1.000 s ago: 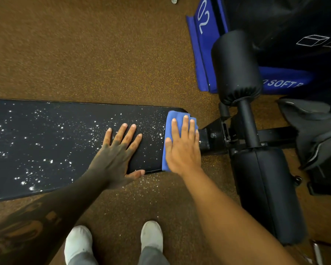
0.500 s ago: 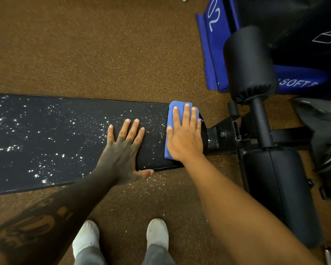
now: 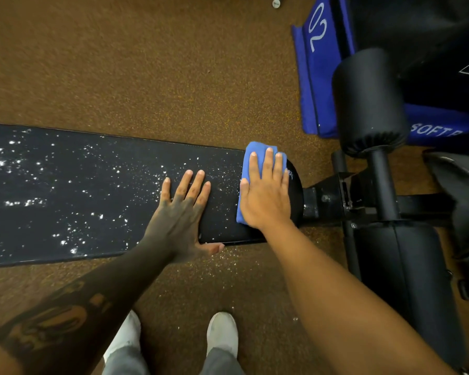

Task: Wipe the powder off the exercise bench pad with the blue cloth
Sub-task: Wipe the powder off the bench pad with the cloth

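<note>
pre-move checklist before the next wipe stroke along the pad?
1. Blue cloth flat under right hand: ok.
2. Cloth on the bench pad, at its right end: ok.
3. Leftward path free: not ok, left hand lies flat on the pad beside the cloth.
4. Pad clean: not ok, powder dots the stretch left of the hands.
5. Cloth's underside clean: cannot tell, hidden.

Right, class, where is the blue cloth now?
Head view: the blue cloth lies under the right hand, at the right end of the bench pad.
</note>
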`<state>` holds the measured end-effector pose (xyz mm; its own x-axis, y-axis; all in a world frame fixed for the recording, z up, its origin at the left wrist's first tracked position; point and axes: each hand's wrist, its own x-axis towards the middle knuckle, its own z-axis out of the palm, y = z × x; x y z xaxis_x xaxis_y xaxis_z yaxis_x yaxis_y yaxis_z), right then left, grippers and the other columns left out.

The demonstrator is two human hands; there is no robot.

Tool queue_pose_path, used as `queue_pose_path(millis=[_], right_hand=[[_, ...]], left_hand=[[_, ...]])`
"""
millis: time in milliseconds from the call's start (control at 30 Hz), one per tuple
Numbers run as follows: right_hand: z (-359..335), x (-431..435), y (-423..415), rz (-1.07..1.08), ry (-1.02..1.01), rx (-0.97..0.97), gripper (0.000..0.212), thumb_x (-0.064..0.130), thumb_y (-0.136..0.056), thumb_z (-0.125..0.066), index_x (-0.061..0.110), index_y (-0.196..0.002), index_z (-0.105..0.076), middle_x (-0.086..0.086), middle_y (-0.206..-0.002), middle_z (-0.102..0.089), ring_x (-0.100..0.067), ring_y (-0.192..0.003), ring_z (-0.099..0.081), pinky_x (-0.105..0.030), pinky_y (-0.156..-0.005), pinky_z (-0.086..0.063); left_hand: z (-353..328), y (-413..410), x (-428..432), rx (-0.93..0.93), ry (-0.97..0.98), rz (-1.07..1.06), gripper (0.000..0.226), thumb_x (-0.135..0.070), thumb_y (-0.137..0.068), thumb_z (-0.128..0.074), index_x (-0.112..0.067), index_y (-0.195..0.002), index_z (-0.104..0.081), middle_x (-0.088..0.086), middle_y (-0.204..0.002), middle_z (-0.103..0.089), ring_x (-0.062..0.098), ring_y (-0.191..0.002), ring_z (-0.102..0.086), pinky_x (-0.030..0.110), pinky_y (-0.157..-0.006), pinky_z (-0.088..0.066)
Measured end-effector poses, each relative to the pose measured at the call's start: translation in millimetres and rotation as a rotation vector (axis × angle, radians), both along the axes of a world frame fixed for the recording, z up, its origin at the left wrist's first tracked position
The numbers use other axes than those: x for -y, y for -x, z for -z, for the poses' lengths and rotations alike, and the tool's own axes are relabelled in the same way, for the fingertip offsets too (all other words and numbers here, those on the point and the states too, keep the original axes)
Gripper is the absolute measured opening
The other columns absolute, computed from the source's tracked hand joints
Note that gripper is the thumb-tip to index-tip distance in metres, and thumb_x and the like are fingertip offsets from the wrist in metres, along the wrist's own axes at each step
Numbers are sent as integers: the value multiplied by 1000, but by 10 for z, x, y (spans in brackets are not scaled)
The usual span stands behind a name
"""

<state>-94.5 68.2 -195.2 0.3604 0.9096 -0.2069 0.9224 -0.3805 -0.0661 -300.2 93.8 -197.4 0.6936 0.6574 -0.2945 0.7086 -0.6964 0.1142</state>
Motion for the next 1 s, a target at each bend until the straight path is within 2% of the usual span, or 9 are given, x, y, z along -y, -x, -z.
queue_pose_path(millis=[233, 467, 733, 900, 1000], right_hand=[[-45, 511, 175, -166, 41, -34, 63, 42, -103, -21, 21, -157, 3, -11, -164, 14, -29, -150, 18, -48, -122, 2], [2, -211, -70, 15, 6, 14, 62, 38, -102, -27, 18, -157, -7, -16, -164, 6, -34, -151, 7, -50, -121, -5], [-38, 417, 212, -168, 24, -21, 62, 40, -103, -24, 23, -157, -1, -10, -165, 8, -30, -151, 12, -50, -122, -1], [-4, 7, 93, -68, 19, 6, 62, 40, -102, -25, 25, -157, -1, -12, -165, 9, -33, -150, 12, -52, -121, -4], [-8, -161, 142, -65, 15, 6, 62, 40, -102, -25, 21, -157, -1, -13, -164, 9, -35, -150, 12, -53, -121, -1]], left_hand=[[10, 22, -7, 10, 6, -47, 139, -103, -62, -25, -8, -157, 6, 14, -167, 16, 31, -154, 17, 63, -122, 5], [3, 41, -10, -9, -4, -71, 142, -105, -57, -25, -12, -157, 11, 13, -166, 20, 32, -153, 20, 64, -120, 9], [1, 42, -18, 8, -1, -85, 141, -105, -57, -26, -13, -158, 9, 13, -166, 20, 32, -153, 20, 64, -120, 9], [-16, 31, -21, -7, 14, -84, 142, -105, -56, -25, -12, -158, 9, 13, -166, 20, 33, -153, 20, 66, -121, 6], [-28, 30, -18, -3, 6, -87, 142, -105, -56, -26, -11, -159, 5, 13, -167, 17, 33, -154, 17, 67, -120, 3]])
